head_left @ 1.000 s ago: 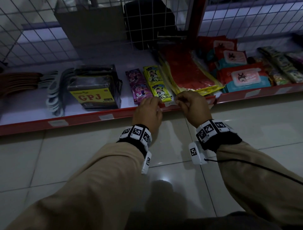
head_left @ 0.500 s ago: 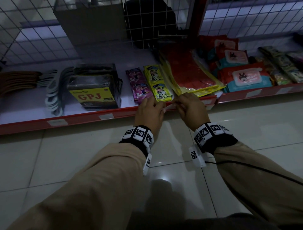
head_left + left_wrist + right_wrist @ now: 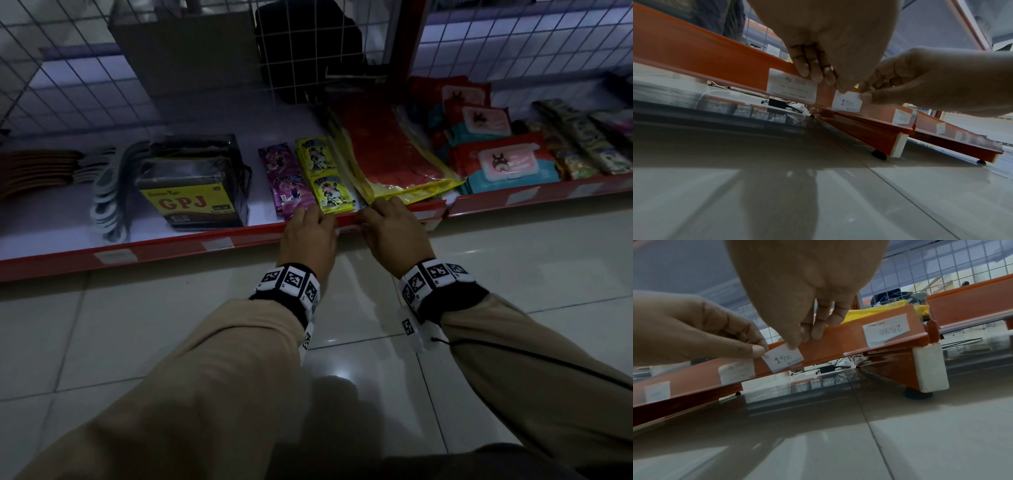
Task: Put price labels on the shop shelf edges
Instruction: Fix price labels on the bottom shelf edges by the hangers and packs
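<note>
A small white price label (image 3: pixel 846 102) marked 1500 lies against the front of the red shelf edge (image 3: pixel 171 245), below the yellow sachets (image 3: pixel 329 192). My left hand (image 3: pixel 830 84) pinches its left corner (image 3: pixel 766 356), with the other fingers (image 3: pixel 812 71) curled over the top of the edge. My right hand (image 3: pixel 803 337) holds the right corner, thumb on the label (image 3: pixel 783 360). In the head view the two hands (image 3: pixel 310 236) (image 3: pixel 394 233) sit close together and hide most of the label.
Other labels sit on the edge: Rp 3000 (image 3: pixel 792 88) to the left, 25000 (image 3: pixel 887 331) to the right. A GPJ box (image 3: pixel 191 185), purple sachets (image 3: pixel 287 181), red-and-yellow packs (image 3: pixel 387 154) and wipes (image 3: pixel 507 164) lie on the shelf. Tiled floor (image 3: pixel 171 325) lies below.
Both hands have drawn closer together at the shelf edge. The label, held out between them before, now lies against the red strip and is mostly covered from above.
</note>
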Action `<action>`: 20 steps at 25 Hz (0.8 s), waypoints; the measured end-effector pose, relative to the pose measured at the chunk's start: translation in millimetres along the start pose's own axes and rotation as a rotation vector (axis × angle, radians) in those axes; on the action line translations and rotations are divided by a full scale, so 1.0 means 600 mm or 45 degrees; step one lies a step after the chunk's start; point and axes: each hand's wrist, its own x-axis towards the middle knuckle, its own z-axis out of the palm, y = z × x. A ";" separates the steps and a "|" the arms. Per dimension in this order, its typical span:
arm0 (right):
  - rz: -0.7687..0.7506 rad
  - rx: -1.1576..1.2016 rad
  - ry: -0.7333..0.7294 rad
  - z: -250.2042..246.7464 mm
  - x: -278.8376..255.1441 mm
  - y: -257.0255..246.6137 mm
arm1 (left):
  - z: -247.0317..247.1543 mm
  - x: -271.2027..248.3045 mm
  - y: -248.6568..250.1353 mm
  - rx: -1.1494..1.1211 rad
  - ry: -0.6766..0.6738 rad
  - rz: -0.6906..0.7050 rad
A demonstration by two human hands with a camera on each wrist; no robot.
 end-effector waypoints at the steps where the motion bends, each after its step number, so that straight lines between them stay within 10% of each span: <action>1: 0.002 -0.007 -0.004 0.001 0.000 0.000 | 0.000 0.000 -0.001 -0.014 -0.002 -0.002; 20: 0.043 0.022 -0.079 -0.012 -0.012 -0.003 | -0.001 -0.008 -0.010 -0.062 -0.003 0.025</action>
